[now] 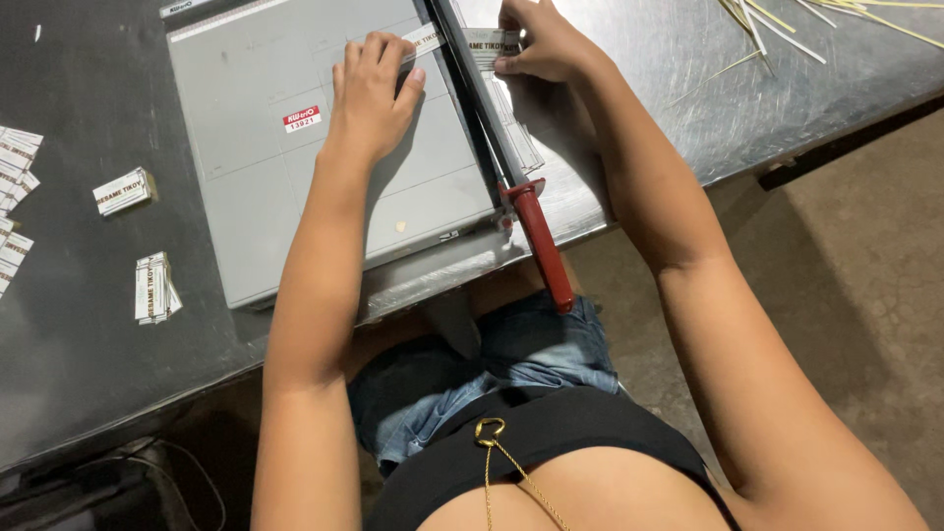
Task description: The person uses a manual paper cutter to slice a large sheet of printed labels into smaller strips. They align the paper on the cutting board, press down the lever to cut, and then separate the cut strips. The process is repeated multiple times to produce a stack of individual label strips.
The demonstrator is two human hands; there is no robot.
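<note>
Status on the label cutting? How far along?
Done: cut label stacks lie left of the cutter on the table. In hand: left hand presses a strip on the bed, right hand holds its end past the blade; the red handle is down. How much is left cannot be told.

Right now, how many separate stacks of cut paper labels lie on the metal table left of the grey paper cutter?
2 clear stacks: one label stack nearer the cutter's middle, a second label stack closer to the table edge. More loose labels sit at the left frame edge, partly cut off.
</note>
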